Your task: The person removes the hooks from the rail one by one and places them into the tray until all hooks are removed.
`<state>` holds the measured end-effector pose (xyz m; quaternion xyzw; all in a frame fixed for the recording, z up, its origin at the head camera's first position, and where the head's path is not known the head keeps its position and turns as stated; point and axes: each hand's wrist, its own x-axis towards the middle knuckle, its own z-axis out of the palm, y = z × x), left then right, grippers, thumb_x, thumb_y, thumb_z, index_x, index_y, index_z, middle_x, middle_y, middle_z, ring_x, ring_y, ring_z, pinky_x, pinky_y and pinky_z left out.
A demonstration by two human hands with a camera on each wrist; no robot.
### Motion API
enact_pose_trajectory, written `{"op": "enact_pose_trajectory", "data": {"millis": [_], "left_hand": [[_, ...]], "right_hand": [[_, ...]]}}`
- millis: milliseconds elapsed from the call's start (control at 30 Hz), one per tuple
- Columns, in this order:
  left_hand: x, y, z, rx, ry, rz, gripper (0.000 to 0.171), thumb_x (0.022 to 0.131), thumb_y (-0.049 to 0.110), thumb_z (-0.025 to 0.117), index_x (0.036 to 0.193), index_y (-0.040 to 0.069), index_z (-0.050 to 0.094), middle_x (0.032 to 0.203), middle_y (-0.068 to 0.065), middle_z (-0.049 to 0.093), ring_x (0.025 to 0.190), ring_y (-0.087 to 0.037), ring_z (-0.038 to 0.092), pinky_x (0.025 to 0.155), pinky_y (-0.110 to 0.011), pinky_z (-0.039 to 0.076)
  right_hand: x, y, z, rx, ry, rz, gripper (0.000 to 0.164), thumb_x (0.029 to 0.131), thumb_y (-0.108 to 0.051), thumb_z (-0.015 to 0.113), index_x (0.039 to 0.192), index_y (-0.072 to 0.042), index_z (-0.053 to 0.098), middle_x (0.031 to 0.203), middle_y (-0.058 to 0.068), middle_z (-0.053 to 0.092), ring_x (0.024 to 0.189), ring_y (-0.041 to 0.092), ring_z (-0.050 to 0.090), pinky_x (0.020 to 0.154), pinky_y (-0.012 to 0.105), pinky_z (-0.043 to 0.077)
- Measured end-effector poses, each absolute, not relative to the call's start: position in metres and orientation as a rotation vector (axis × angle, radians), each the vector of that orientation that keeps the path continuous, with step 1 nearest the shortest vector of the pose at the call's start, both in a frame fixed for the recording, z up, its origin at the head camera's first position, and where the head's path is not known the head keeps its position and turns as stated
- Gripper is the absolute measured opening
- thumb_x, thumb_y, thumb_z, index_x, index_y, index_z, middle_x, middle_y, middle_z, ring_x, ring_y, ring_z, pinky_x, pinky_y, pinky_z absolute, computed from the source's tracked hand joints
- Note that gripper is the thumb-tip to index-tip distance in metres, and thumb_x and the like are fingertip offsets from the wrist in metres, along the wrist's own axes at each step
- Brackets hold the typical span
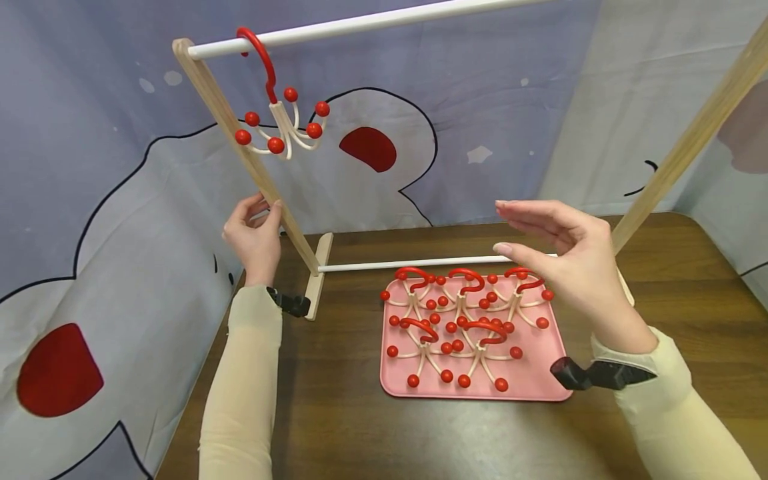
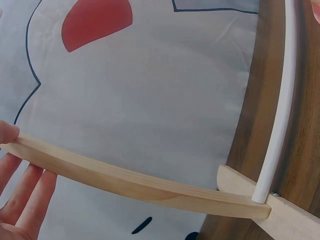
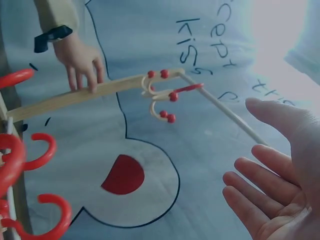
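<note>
My left hand (image 1: pixel 255 233) holds the left wooden post (image 1: pixel 264 183) of a rack, thumb on one side and fingers on the other, as the left wrist view shows. A hanger with several red-tipped pale arms (image 1: pixel 287 130) hangs by its red hook from the white top rod (image 1: pixel 360 27), near that post. My right hand (image 1: pixel 564 250) is held in the air above the tray's right side, palm bare and fingers apart from the thumb. Below it on the pink tray (image 1: pixel 534 380) lie several more such hangers (image 1: pixel 480 350), their red hooks upward.
The brown wooden table (image 1: pixel 336 400) carries the rack and tray. Behind the tray runs a white lower rod (image 1: pixel 384 264), joined to the left foot (image 1: pixel 318 280). The right post (image 1: pixel 690 140) leans up at the right. A printed curtain (image 1: pixel 480 80) surrounds the table.
</note>
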<state>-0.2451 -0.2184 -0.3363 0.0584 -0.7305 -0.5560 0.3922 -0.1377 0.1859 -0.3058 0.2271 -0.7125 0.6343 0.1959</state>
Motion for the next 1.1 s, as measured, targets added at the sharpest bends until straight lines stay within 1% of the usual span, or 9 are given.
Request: {"op": "enact_pose_trajectory", "data": {"millis": [133, 467, 567, 667, 800, 1000, 1100], "left_hand": [[-0.242, -0.217, -0.334, 0.151, -1.859, -1.404, 0.022, 0.089, 0.003, 0.077, 0.11, -0.004, 0.075, 0.101, -0.019, 0.073, 0.076, -0.014, 0.071, 0.072, -0.019, 0.059], [-0.246, -0.218, -0.335, 0.145, -1.847, -1.404, 0.021, 0.088, 0.003, 0.077, 0.108, -0.003, 0.076, 0.098, -0.016, 0.074, 0.075, -0.012, 0.07, 0.072, -0.019, 0.059], [-0.247, -0.22, -0.336, 0.165, -1.85, -1.416, 0.02, 0.088, 0.005, 0.078, 0.108, 0.001, 0.077, 0.098, -0.014, 0.074, 0.075, -0.011, 0.07, 0.073, -0.019, 0.059], [-0.246, -0.22, -0.337, 0.166, -1.852, -1.417, 0.02, 0.088, 0.005, 0.078, 0.108, 0.001, 0.077, 0.099, -0.014, 0.074, 0.076, -0.013, 0.07, 0.073, -0.019, 0.059], [-0.245, -0.218, -0.336, 0.144, -1.852, -1.402, 0.021, 0.089, 0.003, 0.077, 0.109, -0.003, 0.075, 0.1, -0.018, 0.073, 0.077, -0.016, 0.07, 0.073, -0.02, 0.059], [-0.244, -0.219, -0.336, 0.143, -1.854, -1.403, 0.021, 0.089, 0.002, 0.077, 0.109, -0.004, 0.075, 0.1, -0.018, 0.073, 0.077, -0.015, 0.07, 0.073, -0.019, 0.059], [-0.242, -0.218, -0.335, 0.143, -1.855, -1.403, 0.021, 0.089, 0.002, 0.077, 0.109, -0.004, 0.075, 0.1, -0.019, 0.073, 0.076, -0.015, 0.07, 0.071, -0.018, 0.059]], "right_hand": [[-0.141, 0.174, -0.29, 0.642, -2.058, 1.733, 0.048, 0.077, 0.013, 0.083, 0.123, 0.003, 0.071, 0.122, 0.014, 0.071, 0.11, 0.021, 0.068, 0.096, 0.028, 0.054], [-0.152, 0.147, -0.254, 0.714, -2.112, 1.722, 0.043, 0.081, 0.003, 0.085, 0.122, -0.004, 0.073, 0.121, 0.006, 0.072, 0.113, 0.022, 0.067, 0.101, 0.033, 0.052], [-0.162, 0.139, -0.248, 0.739, -2.098, 1.73, 0.043, 0.081, 0.002, 0.086, 0.121, -0.004, 0.074, 0.12, 0.006, 0.072, 0.112, 0.021, 0.067, 0.102, 0.035, 0.051], [-0.174, 0.13, -0.241, 0.772, -2.065, 1.75, 0.042, 0.08, 0.002, 0.086, 0.121, -0.004, 0.074, 0.12, 0.006, 0.072, 0.112, 0.021, 0.067, 0.103, 0.036, 0.051], [-0.191, 0.117, -0.23, 0.794, -2.012, 1.784, 0.041, 0.081, 0.002, 0.085, 0.12, -0.003, 0.074, 0.119, 0.006, 0.072, 0.111, 0.02, 0.068, 0.103, 0.035, 0.051], [-0.216, 0.098, -0.214, 0.799, -1.96, 1.837, 0.042, 0.08, -0.001, 0.086, 0.119, 0.001, 0.073, 0.118, 0.007, 0.072, 0.109, 0.019, 0.068, 0.102, 0.033, 0.051], [-0.225, 0.089, -0.206, 0.795, -1.973, 1.856, 0.042, 0.08, -0.004, 0.087, 0.12, -0.002, 0.073, 0.118, 0.005, 0.072, 0.109, 0.018, 0.068, 0.102, 0.03, 0.051]]}}
